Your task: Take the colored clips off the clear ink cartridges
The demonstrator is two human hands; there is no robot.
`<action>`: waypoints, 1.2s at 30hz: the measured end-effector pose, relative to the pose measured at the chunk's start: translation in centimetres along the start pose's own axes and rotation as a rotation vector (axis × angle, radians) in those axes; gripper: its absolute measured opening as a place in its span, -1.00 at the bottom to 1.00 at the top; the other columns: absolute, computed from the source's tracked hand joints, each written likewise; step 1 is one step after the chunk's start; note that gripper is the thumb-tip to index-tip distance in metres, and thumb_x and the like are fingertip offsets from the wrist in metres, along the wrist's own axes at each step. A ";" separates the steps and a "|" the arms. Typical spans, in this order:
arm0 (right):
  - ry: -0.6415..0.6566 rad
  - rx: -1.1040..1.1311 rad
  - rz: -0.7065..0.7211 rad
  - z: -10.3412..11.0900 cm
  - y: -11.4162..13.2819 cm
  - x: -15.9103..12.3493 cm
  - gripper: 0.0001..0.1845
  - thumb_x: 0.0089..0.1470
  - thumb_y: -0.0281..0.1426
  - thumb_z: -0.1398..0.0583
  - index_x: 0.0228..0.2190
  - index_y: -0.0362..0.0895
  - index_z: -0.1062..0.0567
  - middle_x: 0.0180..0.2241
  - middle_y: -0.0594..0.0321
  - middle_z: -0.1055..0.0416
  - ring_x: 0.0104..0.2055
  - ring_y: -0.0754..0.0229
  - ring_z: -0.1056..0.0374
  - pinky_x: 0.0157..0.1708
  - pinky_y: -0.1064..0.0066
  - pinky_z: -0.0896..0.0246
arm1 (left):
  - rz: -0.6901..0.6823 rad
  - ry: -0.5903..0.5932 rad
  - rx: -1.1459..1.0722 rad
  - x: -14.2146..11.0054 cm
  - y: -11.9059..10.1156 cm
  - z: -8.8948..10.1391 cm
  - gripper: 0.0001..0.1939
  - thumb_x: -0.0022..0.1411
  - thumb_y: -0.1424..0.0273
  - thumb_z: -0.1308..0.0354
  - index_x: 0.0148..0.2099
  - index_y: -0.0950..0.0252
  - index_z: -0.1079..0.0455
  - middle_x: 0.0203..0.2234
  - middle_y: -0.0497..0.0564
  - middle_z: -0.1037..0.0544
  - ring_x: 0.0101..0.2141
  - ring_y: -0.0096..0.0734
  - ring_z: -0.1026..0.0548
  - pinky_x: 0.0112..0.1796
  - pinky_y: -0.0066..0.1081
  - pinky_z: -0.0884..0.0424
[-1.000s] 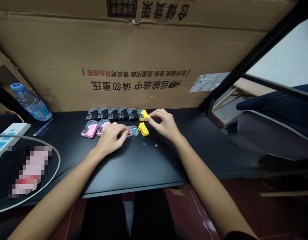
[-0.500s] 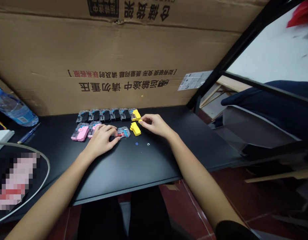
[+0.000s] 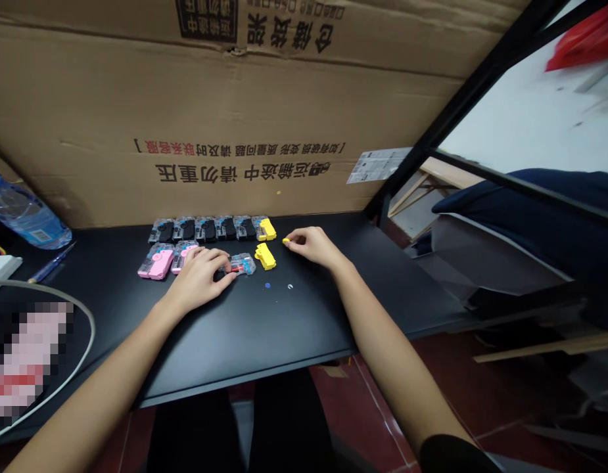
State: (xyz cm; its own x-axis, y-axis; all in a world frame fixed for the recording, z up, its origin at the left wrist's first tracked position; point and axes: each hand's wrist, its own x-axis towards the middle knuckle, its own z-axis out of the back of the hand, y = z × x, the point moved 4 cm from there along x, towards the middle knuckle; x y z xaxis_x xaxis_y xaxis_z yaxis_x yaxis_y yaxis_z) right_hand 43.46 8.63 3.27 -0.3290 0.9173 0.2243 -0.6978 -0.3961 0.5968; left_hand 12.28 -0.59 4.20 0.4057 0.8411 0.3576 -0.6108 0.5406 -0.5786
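My left hand is closed over the left end of a clear plastic device with blue and red parts inside, lying on the black table. Its fingers cover part of that device and of a pink one behind. Between thumb and forefinger, my right hand pinches a small round yellow piece just above the table. A loose yellow cover lies between the hands. Behind it, a clear device with a yellow cover ends a row of similar black-covered devices.
Pink-covered devices sit at the left. A blue disc and a small whitish piece lie in front. A water bottle, a screwdriver and a cable are further left. A cardboard sheet stands behind the table.
My right hand has moved a little to the right, away from the yellow covers, with the small yellow piece pinched. My left hand stays on the clear device. The view has shifted slightly.
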 end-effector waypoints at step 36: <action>0.000 -0.223 0.201 -1.5 6.2 -1.1 -0.80 0.30 -0.33 -0.27 -0.31 -0.09 -0.70 -0.28 0.14 -0.66 -0.19 0.04 -0.41 -0.11 0.22 -0.22 | -0.081 0.200 0.139 -0.6 0.1 0.8 -0.63 0.38 0.06 -0.28 0.09 0.16 -0.46 -0.05 0.00 -0.65 -0.03 -0.14 -0.58 0.26 0.00 -0.18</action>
State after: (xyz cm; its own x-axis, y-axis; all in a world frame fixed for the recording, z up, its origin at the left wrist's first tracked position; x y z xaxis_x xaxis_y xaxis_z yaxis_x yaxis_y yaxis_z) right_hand 38.50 5.10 5.56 -0.4748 0.8195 0.3209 -0.7409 -0.5690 0.3568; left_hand 11.42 -0.99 4.56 0.5755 0.7823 0.2384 -0.6525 0.6150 -0.4428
